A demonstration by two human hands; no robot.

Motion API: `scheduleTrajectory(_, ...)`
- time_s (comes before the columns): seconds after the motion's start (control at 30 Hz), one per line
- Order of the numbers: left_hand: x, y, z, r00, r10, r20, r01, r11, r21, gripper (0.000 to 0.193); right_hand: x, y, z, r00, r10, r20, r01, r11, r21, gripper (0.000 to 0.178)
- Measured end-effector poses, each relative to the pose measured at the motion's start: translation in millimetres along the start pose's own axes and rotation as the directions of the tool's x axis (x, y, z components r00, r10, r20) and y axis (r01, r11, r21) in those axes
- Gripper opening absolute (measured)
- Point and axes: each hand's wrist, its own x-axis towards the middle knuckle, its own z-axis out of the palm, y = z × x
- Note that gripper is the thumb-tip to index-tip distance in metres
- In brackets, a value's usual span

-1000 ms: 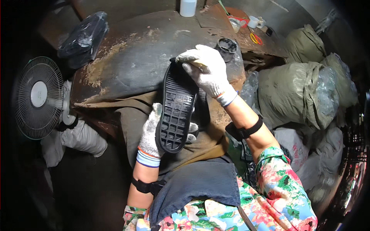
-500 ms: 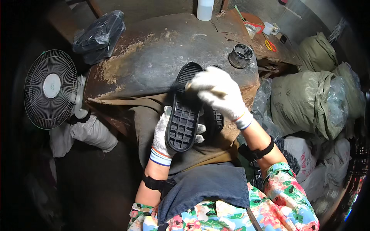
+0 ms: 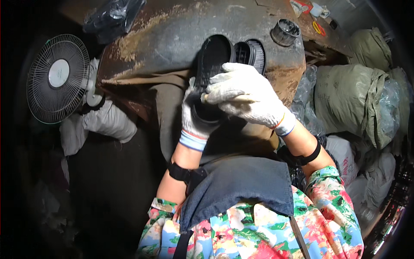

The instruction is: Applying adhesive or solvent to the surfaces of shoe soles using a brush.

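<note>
- Our left hand [image 3: 195,117], in a white work glove, wraps its grip around the lower end of a black shoe sole [image 3: 210,71], holding it up over our lap with its far end reaching above the near edge of the desk [image 3: 172,39]; held so, the sole stays steady, we judge, for the other hand to work on.
- Our right hand [image 3: 246,96], also gloved, lies across the middle of the sole, its grip closed on a thin pale stick [image 3: 233,98] that crosses the sole; what the stick's tip does is hidden from us.
- A second black sole [image 3: 252,52] lies on the desk just beside the raised one, so we count two soles.
- One small round dark tin [image 3: 284,31] sits near the desk's far right edge, within reach, it seems.
- One black plastic bag [image 3: 113,17] rests at the far left of the desk.
- One fan [image 3: 58,77] stands left of the desk.
- Several stuffed green sacks [image 3: 349,97] pile up on our right.
</note>
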Motion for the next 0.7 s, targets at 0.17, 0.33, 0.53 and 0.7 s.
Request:
scheduleTrajectory(0.17,6.1,18.3,3.8,0.932,0.13,0.338,-0.05,0.971,-0.235,0.069,-7.2,-18.5,-3.0,0.997,0.012,0.082,-0.02,0.996,0.093,0.027)
scheduleTrajectory(0.33,0.9,57.3,-11.1,0.873,0.159,0.461,-0.208,0.977,0.057,0.113,-20.5,-26.4,-21.0,0.992,0.03,0.124,-0.045,0.992,0.118,0.024)
scheduleTrajectory(0.53,-13.4,74.0,-4.8,0.885,0.128,0.447,-0.258,0.936,0.241,0.095,-3.2,-50.1,13.5,0.695,0.687,0.211,-0.599,0.392,0.698,0.019)
scheduleTrajectory(0.7,-20.4,87.5,-46.3,0.917,0.372,0.143,-0.398,0.87,0.292,0.045,14.8,-46.9,27.5,0.787,0.591,0.179,-0.57,0.583,0.579,0.02)
